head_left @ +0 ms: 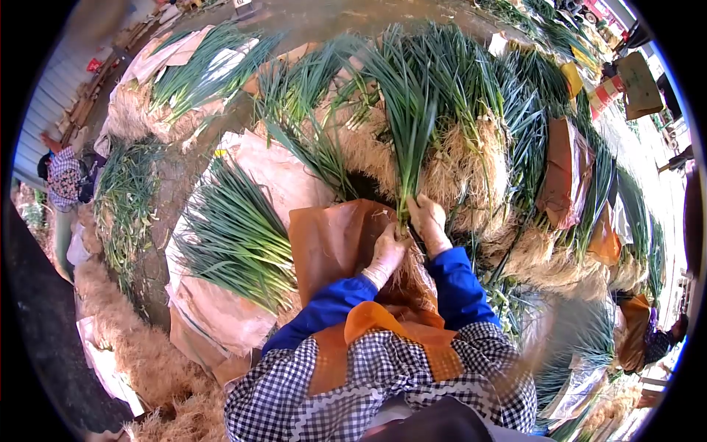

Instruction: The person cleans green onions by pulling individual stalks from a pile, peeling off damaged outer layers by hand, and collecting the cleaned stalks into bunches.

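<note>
Scallions (411, 144) stand gathered in 1 bunch just right of the frame's centre, leaves fanning toward the top middle, with the left hand (387, 254) wrapped around the pale stem bases and the right hand (428, 219) against them slightly higher. They should feel light, with bendy leaves and crisp, perhaps slick stems that could snap, so hold the firmer white part above the roots. The right fingertips are hidden, leaving its closure unclear, and root ends blur into the brown sheet (324, 236).

The green onion bunch (411, 140) stands leaves-up, held low, pale roots (406, 275) below.
</note>
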The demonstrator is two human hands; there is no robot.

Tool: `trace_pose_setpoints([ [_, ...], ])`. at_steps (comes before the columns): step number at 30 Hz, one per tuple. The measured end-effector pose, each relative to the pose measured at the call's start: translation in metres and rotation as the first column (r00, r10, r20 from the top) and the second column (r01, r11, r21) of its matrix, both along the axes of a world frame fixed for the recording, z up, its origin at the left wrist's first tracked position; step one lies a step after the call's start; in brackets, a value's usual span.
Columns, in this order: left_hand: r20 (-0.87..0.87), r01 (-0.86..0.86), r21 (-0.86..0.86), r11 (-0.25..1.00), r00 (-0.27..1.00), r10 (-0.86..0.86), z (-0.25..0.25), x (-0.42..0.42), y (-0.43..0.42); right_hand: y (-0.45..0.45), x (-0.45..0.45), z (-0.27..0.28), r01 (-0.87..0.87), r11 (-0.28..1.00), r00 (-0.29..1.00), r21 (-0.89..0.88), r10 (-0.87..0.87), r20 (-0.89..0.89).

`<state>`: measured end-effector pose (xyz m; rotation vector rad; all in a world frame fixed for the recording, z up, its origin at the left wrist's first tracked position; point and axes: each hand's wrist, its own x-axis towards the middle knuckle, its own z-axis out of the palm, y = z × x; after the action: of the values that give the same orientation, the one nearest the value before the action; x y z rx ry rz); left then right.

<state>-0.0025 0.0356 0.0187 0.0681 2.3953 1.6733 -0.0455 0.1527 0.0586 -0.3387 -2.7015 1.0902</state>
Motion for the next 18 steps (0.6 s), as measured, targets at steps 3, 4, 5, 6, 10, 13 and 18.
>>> trace_pose_setpoints([
  [3,0.488,-0.286,0.764,0.578,0.842,-0.229,-0.029,-0.011,0.002,-0.005,0.060,0.020,0.003,0.766,0.946,-0.643,0.206,0.250],
  [4,0.464,-0.225,0.779,0.585,0.835,-0.296,-0.016,-0.011,-0.004,0.006,0.079,0.015,0.056,0.717,0.962,-0.695,0.147,0.229],
  [5,0.375,-0.045,0.715,0.698,0.867,-0.328,-0.011,-0.006,-0.002,0.029,0.095,0.019,0.192,0.657,0.929,-0.729,0.118,0.351],
  [6,0.292,0.133,0.609,0.782,0.879,-0.377,-0.007,0.003,0.003,0.054,0.111,0.024,0.332,0.586,0.876,-0.739,0.098,0.472],
  [10,0.478,-0.256,0.791,0.556,0.826,-0.298,-0.013,0.001,0.007,0.131,0.148,0.016,0.408,0.672,0.876,-0.618,-0.097,0.472],
  [13,0.269,0.024,0.558,0.830,0.940,-0.208,-0.053,-0.001,0.003,0.166,0.163,-0.025,-0.420,0.873,0.666,0.248,0.111,0.738],
  [18,-0.158,0.095,-0.101,0.990,0.981,-0.111,-0.003,0.008,0.011,0.016,0.052,0.060,-0.202,0.956,0.952,0.211,0.141,0.271],
])
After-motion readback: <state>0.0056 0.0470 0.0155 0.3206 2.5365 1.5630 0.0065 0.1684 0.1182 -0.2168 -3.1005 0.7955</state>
